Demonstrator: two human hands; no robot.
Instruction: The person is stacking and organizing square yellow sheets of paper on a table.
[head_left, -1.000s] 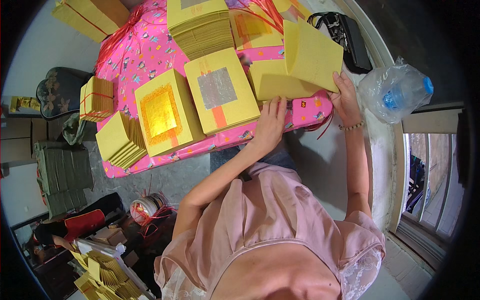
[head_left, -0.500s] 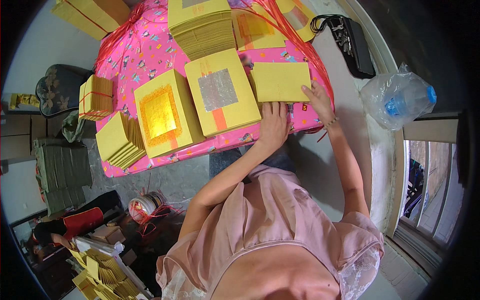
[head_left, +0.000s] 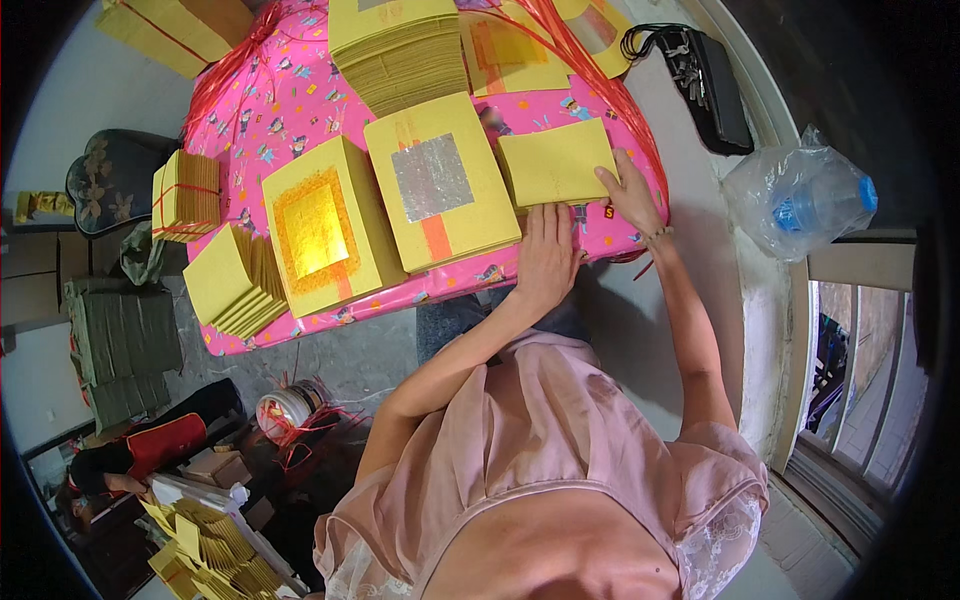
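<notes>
A folded yellow paper [head_left: 556,162] lies at the right of the pink table's near edge, on top of other yellow paper. My right hand [head_left: 634,197] pinches its right edge, thumb on top and fingers behind. The fingers of my left hand [head_left: 546,260] are stretched out side by side, their tips touching its near edge. Just left stands a thick yellow paper stack with a silver square [head_left: 432,178] on top. Beyond it is another stack, bearing a gold square [head_left: 315,230].
Folded papers [head_left: 235,280] and a tied bundle [head_left: 186,195] sit at the table's left. A tall yellow stack [head_left: 405,60] and red strings [head_left: 590,70] lie farther back. To the right are a black pouch with keys [head_left: 705,95] and a bagged bottle [head_left: 815,205]. A person's arm [head_left: 100,470] shows lower left.
The folded yellow paper has turned slightly, its left end dropping a little toward me. My right hand has shifted slightly left with it; my left hand has hardly moved.
</notes>
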